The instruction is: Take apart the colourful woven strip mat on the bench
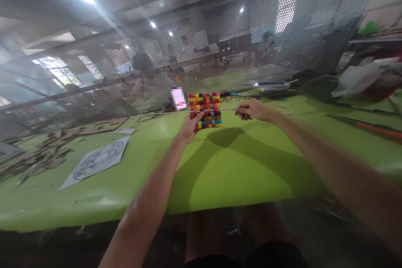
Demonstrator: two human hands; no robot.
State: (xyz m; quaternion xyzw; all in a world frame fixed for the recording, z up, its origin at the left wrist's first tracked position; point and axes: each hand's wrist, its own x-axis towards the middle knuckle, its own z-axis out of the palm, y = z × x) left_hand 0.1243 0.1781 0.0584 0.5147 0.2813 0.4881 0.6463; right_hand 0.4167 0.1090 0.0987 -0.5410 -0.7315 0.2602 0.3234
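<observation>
My left hand (189, 127) grips a small multicoloured panel (211, 116) by its lower left side, thumb across the front. The panel is upright above the table and made of rows of red, yellow, black, orange, green and blue blocks, like beads or woven strips. A thin pale strand or stick (228, 110) runs level from the panel to the right. My right hand (248, 110), fingers pinched together, holds the far end of that strand. Whether the strand passes through the panel or lies across its front, I cannot tell.
A green-covered table (220, 188) spans the front. On it lie a sheet with a round pattern (99, 159), brown cardboard scraps (47, 148), and an orange-handled tool (378, 130). A lit phone (178, 98) leans near the perforated metal screen (207, 56). A plastic bag (361, 76) sits right.
</observation>
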